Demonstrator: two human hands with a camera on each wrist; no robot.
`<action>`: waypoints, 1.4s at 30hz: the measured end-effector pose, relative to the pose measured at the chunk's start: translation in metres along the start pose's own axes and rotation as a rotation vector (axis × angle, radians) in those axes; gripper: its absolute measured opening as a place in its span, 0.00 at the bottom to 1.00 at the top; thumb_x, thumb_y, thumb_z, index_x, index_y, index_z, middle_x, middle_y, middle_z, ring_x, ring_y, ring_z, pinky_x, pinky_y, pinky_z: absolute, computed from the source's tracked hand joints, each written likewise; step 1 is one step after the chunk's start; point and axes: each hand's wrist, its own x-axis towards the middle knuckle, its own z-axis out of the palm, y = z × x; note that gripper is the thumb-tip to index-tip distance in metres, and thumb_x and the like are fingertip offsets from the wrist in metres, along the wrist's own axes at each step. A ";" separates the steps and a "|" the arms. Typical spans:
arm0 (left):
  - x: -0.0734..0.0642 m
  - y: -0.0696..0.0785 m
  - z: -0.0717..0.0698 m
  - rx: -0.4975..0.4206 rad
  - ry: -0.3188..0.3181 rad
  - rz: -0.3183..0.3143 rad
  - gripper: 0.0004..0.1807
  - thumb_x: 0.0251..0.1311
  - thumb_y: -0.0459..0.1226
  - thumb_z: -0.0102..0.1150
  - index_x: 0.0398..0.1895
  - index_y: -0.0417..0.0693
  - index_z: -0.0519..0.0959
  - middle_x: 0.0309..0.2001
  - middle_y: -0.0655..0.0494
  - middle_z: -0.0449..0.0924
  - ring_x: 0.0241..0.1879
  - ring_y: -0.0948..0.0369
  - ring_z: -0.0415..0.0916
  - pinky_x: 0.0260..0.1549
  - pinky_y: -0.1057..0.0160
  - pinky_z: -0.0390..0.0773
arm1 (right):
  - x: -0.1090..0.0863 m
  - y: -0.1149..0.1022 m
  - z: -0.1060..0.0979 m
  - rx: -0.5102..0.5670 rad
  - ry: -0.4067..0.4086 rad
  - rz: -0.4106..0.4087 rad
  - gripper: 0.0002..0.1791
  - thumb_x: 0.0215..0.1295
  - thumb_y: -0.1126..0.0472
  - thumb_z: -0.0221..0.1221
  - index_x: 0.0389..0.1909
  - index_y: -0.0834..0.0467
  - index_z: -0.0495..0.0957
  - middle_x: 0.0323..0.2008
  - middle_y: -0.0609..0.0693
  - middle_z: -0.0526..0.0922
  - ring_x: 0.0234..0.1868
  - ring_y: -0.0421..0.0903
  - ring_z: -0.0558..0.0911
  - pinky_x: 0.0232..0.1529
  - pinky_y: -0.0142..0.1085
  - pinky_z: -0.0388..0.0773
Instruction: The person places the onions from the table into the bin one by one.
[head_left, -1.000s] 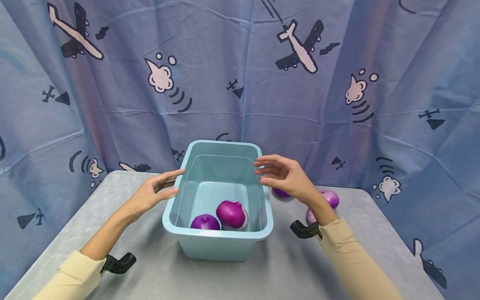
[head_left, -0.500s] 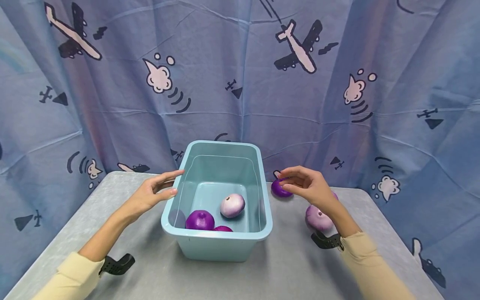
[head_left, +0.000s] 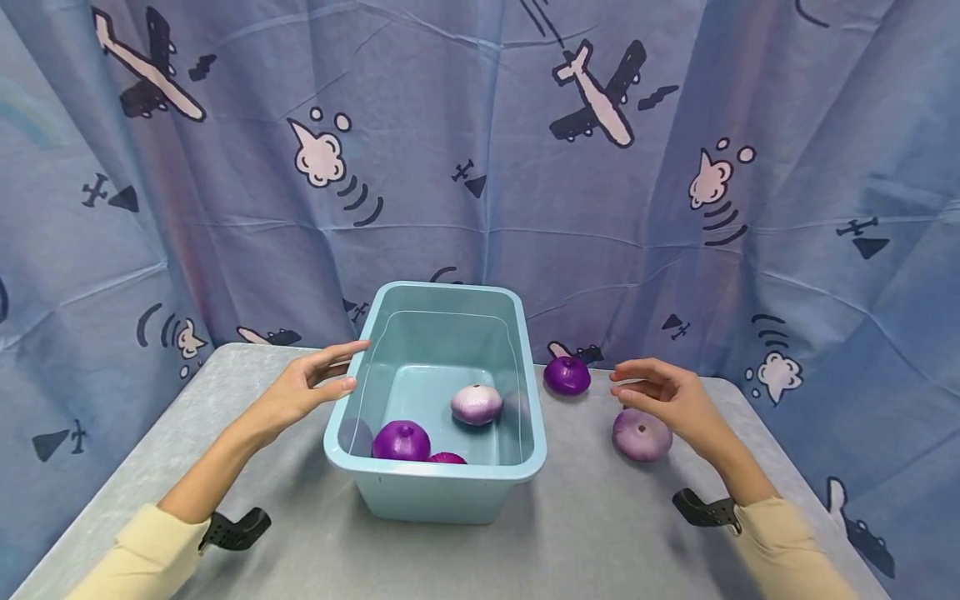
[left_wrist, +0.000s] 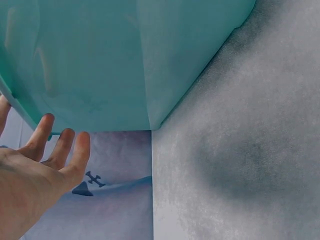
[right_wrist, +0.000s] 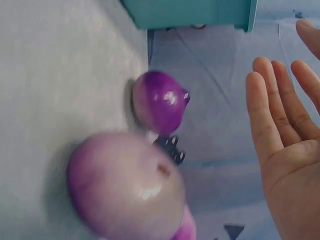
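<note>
A light blue plastic tub (head_left: 431, 493) stands mid-table, holding a dark purple onion (head_left: 402, 440), a pale onion (head_left: 477, 405) and a sliver of a magenta onion (head_left: 447, 457) behind the front rim. My left hand (head_left: 300, 385) has its fingers extended at the tub's left rim, fingertips touching or very close to it. Over to the right, my right hand (head_left: 670, 402) hovers with fingers loosely extended and nothing in it. Just below it lies a pale purple onion (head_left: 642, 435). A pink onion (right_wrist: 186, 227) shows partly behind that one in the right wrist view.
A glossy purple onion (head_left: 567, 377) sits right of the tub, near the table's back edge. The grey table (head_left: 577, 533) ends at a blue curtain (head_left: 420, 167) printed with airplanes, which hangs behind and at both sides.
My right hand has moved away from the tub's right rim, rightward to above the pale onion. Inside the tub, the onions have rolled into new positions. My left hand has stayed put.
</note>
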 end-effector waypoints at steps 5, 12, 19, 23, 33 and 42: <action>-0.001 -0.001 -0.001 0.003 0.004 -0.005 0.30 0.71 0.39 0.61 0.75 0.54 0.69 0.70 0.48 0.69 0.68 0.46 0.64 0.58 0.64 0.72 | -0.013 0.007 -0.012 -0.055 0.041 0.027 0.19 0.69 0.69 0.65 0.58 0.66 0.78 0.52 0.60 0.83 0.50 0.47 0.85 0.50 0.33 0.80; -0.001 0.000 0.000 0.008 0.000 -0.004 0.30 0.71 0.39 0.61 0.75 0.54 0.69 0.70 0.48 0.69 0.68 0.48 0.65 0.58 0.64 0.72 | -0.030 0.015 -0.027 -0.137 0.077 0.016 0.19 0.69 0.70 0.64 0.59 0.67 0.78 0.53 0.67 0.81 0.50 0.43 0.84 0.49 0.29 0.79; 0.001 0.001 0.000 0.017 0.000 -0.008 0.30 0.71 0.40 0.61 0.75 0.55 0.69 0.70 0.48 0.69 0.67 0.49 0.66 0.58 0.62 0.73 | -0.048 0.026 -0.041 -0.190 0.134 0.099 0.22 0.69 0.65 0.66 0.61 0.66 0.76 0.55 0.61 0.81 0.50 0.40 0.83 0.49 0.28 0.79; 0.001 0.001 0.001 0.015 -0.004 -0.002 0.30 0.71 0.39 0.61 0.75 0.55 0.69 0.70 0.48 0.69 0.67 0.49 0.66 0.58 0.62 0.73 | -0.057 0.034 -0.047 -0.201 0.142 0.132 0.23 0.70 0.64 0.65 0.63 0.67 0.75 0.56 0.63 0.81 0.50 0.37 0.83 0.48 0.27 0.78; 0.000 0.001 0.001 0.014 -0.006 -0.002 0.30 0.72 0.39 0.60 0.75 0.55 0.69 0.70 0.48 0.69 0.68 0.47 0.65 0.58 0.62 0.72 | -0.071 0.050 -0.042 -0.185 0.155 0.136 0.25 0.69 0.67 0.65 0.64 0.70 0.72 0.57 0.59 0.81 0.50 0.37 0.83 0.46 0.26 0.79; -0.001 -0.001 0.000 0.010 0.000 0.003 0.30 0.71 0.39 0.60 0.75 0.54 0.69 0.70 0.49 0.69 0.69 0.47 0.64 0.58 0.64 0.71 | -0.079 0.059 -0.032 -0.153 0.149 0.143 0.33 0.65 0.69 0.68 0.68 0.69 0.68 0.62 0.63 0.75 0.55 0.38 0.80 0.47 0.29 0.79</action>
